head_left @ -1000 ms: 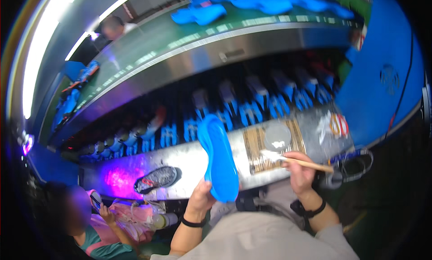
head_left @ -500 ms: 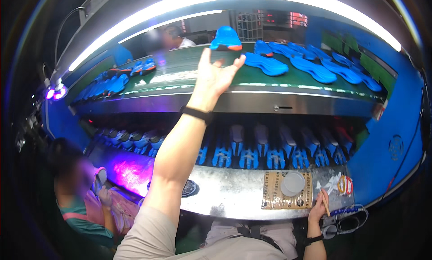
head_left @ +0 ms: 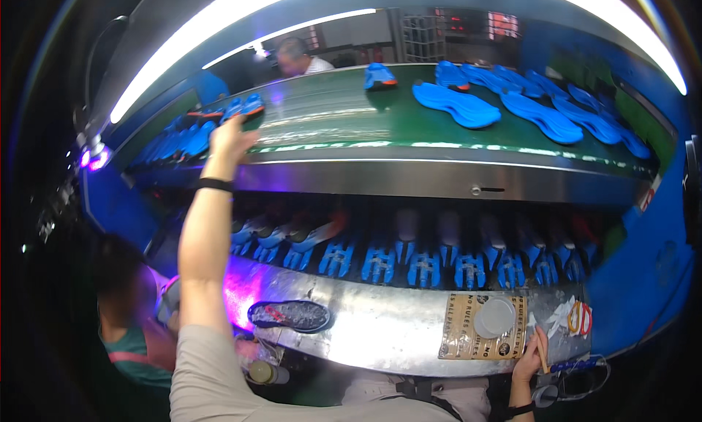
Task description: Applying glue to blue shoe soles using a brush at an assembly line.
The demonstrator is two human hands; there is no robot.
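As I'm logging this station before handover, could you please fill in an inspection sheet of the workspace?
Surface: metal bench in front, green belt beyond and above it.
Work items: blue soles on the belt; dark shoe on the bench.
Clutter: white scraps and coloured bands near the bench's right end; pale round disc on cardboard.
Hands: left hand at blue-and-orange shoe pieces on the belt, contact unclear; right hand grips a wooden-handled tool.
Cables: pale looped cable, lower right.
Surroundings: co-worker at left, another person across the belt, bright tube light overhead.
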